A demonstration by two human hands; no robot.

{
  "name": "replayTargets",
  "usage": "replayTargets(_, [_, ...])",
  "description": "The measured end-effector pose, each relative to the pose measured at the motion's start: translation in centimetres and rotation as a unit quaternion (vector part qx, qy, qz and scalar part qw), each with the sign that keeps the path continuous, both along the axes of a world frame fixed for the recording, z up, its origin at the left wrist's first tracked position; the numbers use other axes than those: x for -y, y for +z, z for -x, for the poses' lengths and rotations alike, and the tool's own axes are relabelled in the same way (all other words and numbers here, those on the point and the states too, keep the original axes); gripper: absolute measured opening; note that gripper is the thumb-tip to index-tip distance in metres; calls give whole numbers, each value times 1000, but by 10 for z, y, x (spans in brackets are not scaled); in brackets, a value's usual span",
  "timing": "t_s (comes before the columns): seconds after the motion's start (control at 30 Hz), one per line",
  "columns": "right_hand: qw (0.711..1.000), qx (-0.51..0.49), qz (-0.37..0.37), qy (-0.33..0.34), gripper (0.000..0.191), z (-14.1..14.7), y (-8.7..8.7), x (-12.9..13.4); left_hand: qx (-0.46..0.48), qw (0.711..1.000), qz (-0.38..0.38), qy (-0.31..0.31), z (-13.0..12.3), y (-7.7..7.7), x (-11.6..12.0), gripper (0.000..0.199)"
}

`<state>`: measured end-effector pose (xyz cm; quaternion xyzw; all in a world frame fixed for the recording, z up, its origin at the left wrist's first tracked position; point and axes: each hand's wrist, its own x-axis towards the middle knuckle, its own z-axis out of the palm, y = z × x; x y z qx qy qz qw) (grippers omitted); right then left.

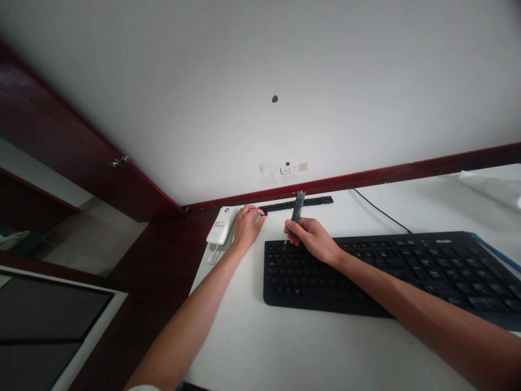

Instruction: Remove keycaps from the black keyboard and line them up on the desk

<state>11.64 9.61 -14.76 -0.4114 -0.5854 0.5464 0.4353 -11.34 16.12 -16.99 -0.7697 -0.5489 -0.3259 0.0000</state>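
Two bare hands are shown above a white, smooth-topped desk point(264, 347). A narrow grey tool point(299, 203), with thin wires at its lower end, is held nearly upright in the closed fingers of the right hand point(303, 232), over the upper left keys of a black, ridged keyboard point(391, 258); many keys are hidden by the right forearm point(378, 285). The left hand point(246, 225) is half curled, its fingertips at the near end of a row of small black pieces point(313, 201); whether one is gripped cannot be told. Beside it, a glossy white rounded slab point(222, 225) with a looped cord point(214, 254) is placed. Behind, a thin dark cable point(382, 210) is bordered by reddish skirting point(366, 177).
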Motion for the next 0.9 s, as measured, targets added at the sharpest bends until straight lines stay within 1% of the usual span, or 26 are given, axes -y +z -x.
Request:
replayTargets(0.17, [1000,7,-7,0,50,0,-1,-1,5,1000,3,1,1,-1,-1,8])
replayTargets(0.33, [1000,-5,-3,1,50,1,-2,-1,14,1000,13,2,1,0,-1,9])
replayTargets(0.47, [1000,-5,-6,2,51,0,-2,-1,27,999,21,3,0,3,3,14])
replayTargets(0.57, [1000,-9,-16,-1,52,0,-3,-1,40,999,22,-5,-1,9,11,14])
replayTargets(0.63, [1000,-12,-25,-7,53,0,-4,-2,52,998,32,-14,-3,14,24,12])
replayTargets(0.7, [999,-11,-32,-10,53,0,-5,-2,63,997,46,-25,-6,21,42,11])
replayTargets(0.83, [999,8,-31,-14,51,1,-3,1,70,992,79,-67,-11,35,94,10])
replayTargets(0.9, [999,22,-32,-22,47,1,-1,3,67,990,92,-80,-14,38,120,10])
